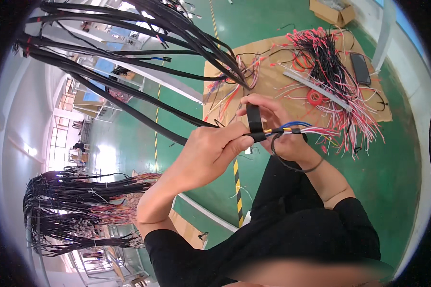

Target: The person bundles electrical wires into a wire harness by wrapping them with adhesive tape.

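Observation:
My left hand (208,150) is closed, thumb and fingers pinching a black-sheathed cable near its end. Blue, yellow, white and pink wires (292,128) fan out of that end toward the right, with a dark band round them partway along. In my right hand (278,117), the curled fingers hold a roll of black tape (255,118) just above the cable. The tape's lower edge meets the cable beside my left thumb; its loose end cannot be made out. A thin dark loop (292,165) hangs by my right wrist.
Thick black cables (129,62) hang across the upper left. A cardboard-covered table (273,57) ahead bears a bundle of black wires with red and white ends (323,62), a metal ruler (316,91), a red tape roll (314,97) and a phone (360,68). More harnesses (81,205) hang at left.

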Demonstrator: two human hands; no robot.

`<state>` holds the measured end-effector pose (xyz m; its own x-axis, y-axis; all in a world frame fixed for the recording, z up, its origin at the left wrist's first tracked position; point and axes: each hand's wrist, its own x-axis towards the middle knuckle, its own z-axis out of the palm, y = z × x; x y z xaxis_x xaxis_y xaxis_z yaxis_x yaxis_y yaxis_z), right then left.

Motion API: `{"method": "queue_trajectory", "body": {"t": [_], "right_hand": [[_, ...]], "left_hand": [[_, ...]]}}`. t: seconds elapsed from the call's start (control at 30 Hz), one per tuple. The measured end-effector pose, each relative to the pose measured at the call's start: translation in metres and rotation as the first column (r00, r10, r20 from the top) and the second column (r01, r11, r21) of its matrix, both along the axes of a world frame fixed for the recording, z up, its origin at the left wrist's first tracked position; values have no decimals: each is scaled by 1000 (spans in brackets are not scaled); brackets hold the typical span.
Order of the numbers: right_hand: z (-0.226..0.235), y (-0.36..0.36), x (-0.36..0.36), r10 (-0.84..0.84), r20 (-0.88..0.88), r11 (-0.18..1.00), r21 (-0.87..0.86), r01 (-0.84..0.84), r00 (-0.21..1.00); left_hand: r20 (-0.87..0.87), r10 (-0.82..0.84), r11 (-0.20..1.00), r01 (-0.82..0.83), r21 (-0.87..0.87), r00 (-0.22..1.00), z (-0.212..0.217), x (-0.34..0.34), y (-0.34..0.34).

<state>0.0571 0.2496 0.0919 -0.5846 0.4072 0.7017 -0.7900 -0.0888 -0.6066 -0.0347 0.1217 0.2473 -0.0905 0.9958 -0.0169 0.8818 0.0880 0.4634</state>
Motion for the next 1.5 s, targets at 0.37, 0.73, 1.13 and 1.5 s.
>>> {"method": "queue_trajectory", "body": {"t": [0.37, 0.73, 1.13, 1.5], "right_hand": [[9, 13, 15, -49, -52, 948, 313, 63, 997], [6, -8, 23, 22, 60, 997, 66, -26, 998], [33, -23, 39, 406, 213, 876, -369, -312, 889], [41, 18, -19, 428, 82, 783, -530, -324, 900]], "left_hand": [[211, 20, 996, -1, -90, 977, 6, -5, -5], [173, 4, 993, -24, 113, 985, -12, -4, -6], [-454, 170, 893, 58, 447, 874, -53, -33, -6], [667, 173, 978, -48, -201, 724, 0, -29, -10]]}}
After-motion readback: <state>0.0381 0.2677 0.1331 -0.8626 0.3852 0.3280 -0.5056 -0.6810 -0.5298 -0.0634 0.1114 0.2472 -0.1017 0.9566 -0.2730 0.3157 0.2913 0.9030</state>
